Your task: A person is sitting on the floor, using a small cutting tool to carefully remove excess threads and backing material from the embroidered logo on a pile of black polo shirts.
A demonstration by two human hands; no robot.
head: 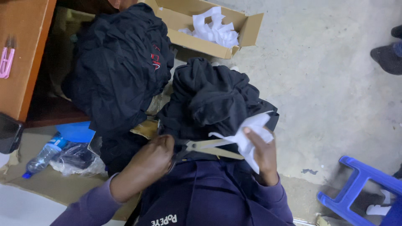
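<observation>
My left hand grips the handles of a pair of scissors, whose pale blades point right and stand apart. My right hand pinches a piece of white paper or fabric, and the blades reach into its lower edge. Both hands hover over my lap, which is covered by a dark blue garment. Just beyond the hands lies a heap of black clothing.
A second black heap lies at the left beside a wooden desk with a pink tool. An open cardboard box holds white scraps. A plastic bottle, a blue stool and another person's shoe are nearby.
</observation>
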